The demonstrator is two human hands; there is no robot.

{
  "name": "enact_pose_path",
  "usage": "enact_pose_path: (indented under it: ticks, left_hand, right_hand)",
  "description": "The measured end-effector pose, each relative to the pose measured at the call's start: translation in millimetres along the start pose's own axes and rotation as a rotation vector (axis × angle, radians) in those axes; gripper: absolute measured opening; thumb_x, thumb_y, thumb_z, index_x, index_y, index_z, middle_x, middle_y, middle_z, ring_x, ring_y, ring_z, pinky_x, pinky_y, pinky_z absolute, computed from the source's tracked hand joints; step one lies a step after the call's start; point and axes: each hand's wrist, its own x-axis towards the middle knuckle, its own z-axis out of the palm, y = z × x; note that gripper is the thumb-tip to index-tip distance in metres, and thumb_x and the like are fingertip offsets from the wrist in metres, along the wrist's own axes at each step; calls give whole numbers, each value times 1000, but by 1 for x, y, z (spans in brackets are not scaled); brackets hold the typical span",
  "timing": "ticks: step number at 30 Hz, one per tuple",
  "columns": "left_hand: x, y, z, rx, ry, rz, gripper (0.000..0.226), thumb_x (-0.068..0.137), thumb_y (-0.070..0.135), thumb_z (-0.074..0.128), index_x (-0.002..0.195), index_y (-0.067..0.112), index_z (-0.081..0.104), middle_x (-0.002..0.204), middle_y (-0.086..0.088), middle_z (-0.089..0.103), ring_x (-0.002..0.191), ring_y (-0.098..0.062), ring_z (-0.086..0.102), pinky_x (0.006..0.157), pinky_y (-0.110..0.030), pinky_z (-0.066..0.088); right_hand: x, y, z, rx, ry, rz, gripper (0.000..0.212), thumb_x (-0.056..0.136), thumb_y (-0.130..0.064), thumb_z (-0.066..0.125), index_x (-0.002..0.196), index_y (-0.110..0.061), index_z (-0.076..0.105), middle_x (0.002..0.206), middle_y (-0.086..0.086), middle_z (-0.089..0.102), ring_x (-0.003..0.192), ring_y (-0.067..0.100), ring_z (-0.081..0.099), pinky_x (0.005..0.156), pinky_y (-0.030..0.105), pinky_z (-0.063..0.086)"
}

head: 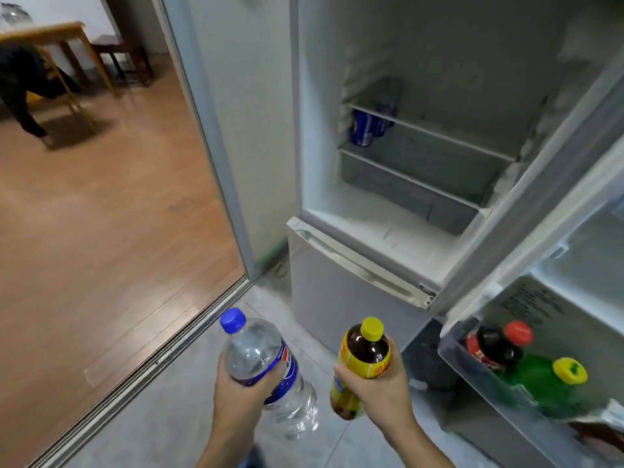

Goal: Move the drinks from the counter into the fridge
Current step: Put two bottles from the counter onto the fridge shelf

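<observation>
My left hand (pixel 241 390) grips a clear water bottle (pixel 266 369) with a blue cap, and my right hand (pixel 374 390) grips a brown tea bottle (pixel 363 361) with a yellow cap. Both are held in front of the open fridge (pixel 388 231), whose door shelf (pixel 479 373) already holds a cola bottle (pixel 496 342) and a green bottle (pixel 547 383).

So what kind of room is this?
Probably a kitchen at home: an open fridge with drinks in its door shelf, and a wooden table in the next room.
</observation>
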Motion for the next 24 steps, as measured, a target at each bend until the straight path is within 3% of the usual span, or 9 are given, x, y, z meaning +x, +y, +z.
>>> enact_pose_path:
  ticks: [4,9,12,14,19,21,24]
  left_hand:
    - [64,18,18,13,-163,-23,69,46,34,85,107,54,60,102,10,73,86,-9,72,58,-24,55]
    - [143,46,39,51,-333,-19,71,42,39,86,109,46,62,104,5,73,95,-19,71,73,-41,60]
    - [185,58,59,89,-411,12,76,44,39,89,114,38,60,104,5,71,96,-18,70,68,-27,57]
    - [210,63,77,112,-443,17,75,43,40,91,112,41,60,104,6,71,93,-13,70,65,-22,55]
    - [261,74,130,204,-512,73,71,46,40,91,107,45,57,103,9,70,95,-16,69,78,-39,59]
    - [276,79,151,212,-530,102,66,47,39,91,104,47,58,102,9,70,93,-14,70,80,-38,58]
    - [295,87,177,220,-549,115,65,49,37,91,104,47,59,101,9,70,93,-14,70,76,-35,58]
  right_hand:
    - [30,-5,18,19,160,29,72,46,-30,96,106,-46,58,99,-19,72,88,1,69,75,26,54]
    - [64,-29,41,33,348,33,71,50,-17,98,107,-38,60,96,-23,71,82,-2,69,70,20,51]
    - [84,-42,48,48,411,28,71,49,-24,97,108,-39,61,96,-13,73,83,6,71,72,29,56]
    - [100,-50,51,57,443,17,72,49,-27,97,109,-41,59,98,-16,72,86,4,69,71,25,55]
    - [154,-67,47,30,496,-27,70,54,-21,97,111,-34,59,99,-17,71,88,1,68,68,17,53]
    - [180,-74,43,32,515,-35,70,54,-18,96,111,-32,58,99,-13,71,88,0,67,72,17,52]
    - [213,-87,38,31,537,-45,70,52,-25,95,109,-36,55,96,-23,68,88,-8,64,71,13,47]
